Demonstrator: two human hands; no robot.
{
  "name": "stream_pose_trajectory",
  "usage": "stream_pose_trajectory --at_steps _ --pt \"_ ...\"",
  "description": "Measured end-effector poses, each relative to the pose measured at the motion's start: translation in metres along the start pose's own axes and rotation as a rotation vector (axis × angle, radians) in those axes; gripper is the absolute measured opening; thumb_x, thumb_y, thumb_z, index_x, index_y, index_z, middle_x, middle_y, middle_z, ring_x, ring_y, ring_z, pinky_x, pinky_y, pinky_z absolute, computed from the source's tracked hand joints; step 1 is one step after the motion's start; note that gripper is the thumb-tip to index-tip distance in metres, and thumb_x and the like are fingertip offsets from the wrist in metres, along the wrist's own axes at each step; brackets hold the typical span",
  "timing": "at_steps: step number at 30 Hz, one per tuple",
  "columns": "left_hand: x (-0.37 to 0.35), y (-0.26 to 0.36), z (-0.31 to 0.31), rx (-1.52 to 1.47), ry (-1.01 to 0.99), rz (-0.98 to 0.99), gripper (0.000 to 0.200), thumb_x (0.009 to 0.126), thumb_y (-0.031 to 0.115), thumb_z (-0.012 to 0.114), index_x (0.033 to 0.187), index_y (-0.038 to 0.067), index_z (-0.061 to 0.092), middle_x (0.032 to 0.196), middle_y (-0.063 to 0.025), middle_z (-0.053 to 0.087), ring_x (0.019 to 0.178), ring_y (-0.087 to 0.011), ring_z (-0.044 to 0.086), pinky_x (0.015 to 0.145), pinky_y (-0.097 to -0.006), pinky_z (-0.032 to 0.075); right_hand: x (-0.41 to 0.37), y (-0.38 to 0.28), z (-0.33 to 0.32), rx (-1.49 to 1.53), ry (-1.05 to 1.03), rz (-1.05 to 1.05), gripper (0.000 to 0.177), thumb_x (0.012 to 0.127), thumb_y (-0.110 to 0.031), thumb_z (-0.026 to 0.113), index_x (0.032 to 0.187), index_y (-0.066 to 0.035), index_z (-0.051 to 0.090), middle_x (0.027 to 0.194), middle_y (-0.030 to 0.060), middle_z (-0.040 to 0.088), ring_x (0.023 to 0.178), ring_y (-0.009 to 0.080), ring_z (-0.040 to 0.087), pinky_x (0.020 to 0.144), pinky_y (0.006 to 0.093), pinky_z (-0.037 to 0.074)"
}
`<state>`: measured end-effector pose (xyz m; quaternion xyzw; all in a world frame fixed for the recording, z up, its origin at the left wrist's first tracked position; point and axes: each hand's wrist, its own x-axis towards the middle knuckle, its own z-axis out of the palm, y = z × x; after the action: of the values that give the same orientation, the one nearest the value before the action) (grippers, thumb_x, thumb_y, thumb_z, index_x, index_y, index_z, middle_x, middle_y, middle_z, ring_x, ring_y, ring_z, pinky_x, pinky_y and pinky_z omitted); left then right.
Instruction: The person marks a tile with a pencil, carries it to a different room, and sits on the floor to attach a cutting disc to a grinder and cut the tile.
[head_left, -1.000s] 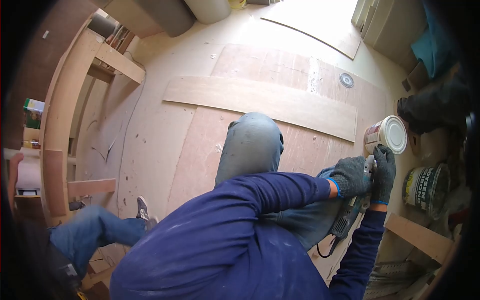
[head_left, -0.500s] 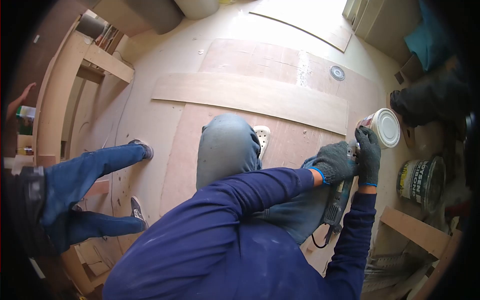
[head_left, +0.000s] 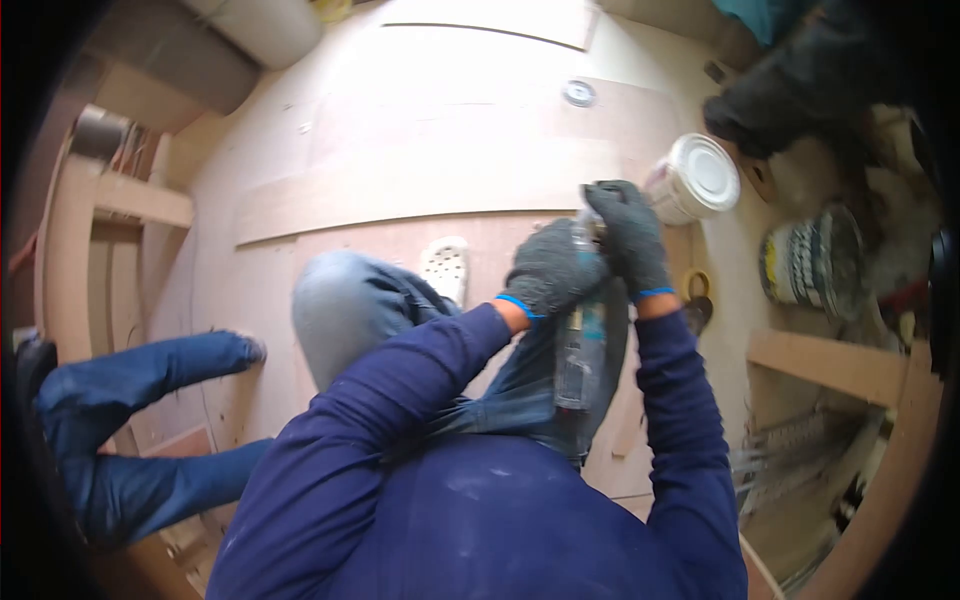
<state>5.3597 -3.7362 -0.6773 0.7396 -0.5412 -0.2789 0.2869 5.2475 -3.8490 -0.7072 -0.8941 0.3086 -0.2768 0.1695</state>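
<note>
A teal and grey power tool point(head_left: 582, 345), blurred, lies along my thigh with its head end between my two gloved hands. My left hand point(head_left: 555, 268), in a dark grey glove with a blue cuff, is closed round the tool near its head. My right hand point(head_left: 630, 235), gloved alike, has its fingers bent over the tool's head; what the fingertips touch is too blurred to make out. Just beyond my right hand is a white lidded bucket point(head_left: 700, 178). A long thin board point(head_left: 420, 190) lies on the floor ahead of my knees.
Another person's legs in jeans point(head_left: 150, 370) are at the left. A round metal disc point(head_left: 578, 93) lies on the floor sheet. At the right are a labelled pail point(head_left: 812, 262), a wooden frame piece point(head_left: 825, 367) and a pair of scissors point(head_left: 697, 290).
The view has swung to the right, so my hands, the tool and the bucket now appear farther left and higher. Both hands remain at the tool's head.
</note>
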Motion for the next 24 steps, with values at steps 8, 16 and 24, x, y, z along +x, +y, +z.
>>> stream_pose_trajectory --at_steps 8,16,24 --pt "0.01 -0.043 0.024 0.189 0.147 0.596 0.036 0.085 0.037 0.065 0.106 0.008 0.07 0.096 -0.0174 0.069 0.093 -0.039 0.066 0.082 -0.0499 0.052 0.003 -0.015 -0.018 0.388 -0.014 0.218 0.043 0.074 -0.026 0.081 0.111 -0.007 0.072 0.101 0.0177 0.069 0.104 0.0354 0.065 0.096 0.0424 0.051" --pt "0.008 -0.01 0.001 -0.172 -0.134 0.123 0.032 0.085 0.042 0.064 0.098 0.014 0.071 0.098 -0.0167 0.069 0.094 -0.0362 0.066 0.083 -0.0474 0.052 0.024 0.003 -0.039 0.325 -0.163 0.707 0.052 0.091 -0.042 0.071 0.126 -0.004 0.067 0.121 0.0179 0.068 0.113 0.0294 0.066 0.1 0.0404 0.051" --pt "0.017 -0.031 0.008 -0.154 -0.127 0.105 0.034 0.084 0.044 0.066 0.101 0.016 0.073 0.096 -0.0166 0.069 0.092 -0.036 0.066 0.082 -0.0463 0.051 0.035 0.009 -0.083 0.537 -0.028 0.193 0.034 0.1 -0.021 0.061 0.127 0.0 0.066 0.112 0.0128 0.072 0.094 0.0149 0.069 0.087 0.0285 0.056"
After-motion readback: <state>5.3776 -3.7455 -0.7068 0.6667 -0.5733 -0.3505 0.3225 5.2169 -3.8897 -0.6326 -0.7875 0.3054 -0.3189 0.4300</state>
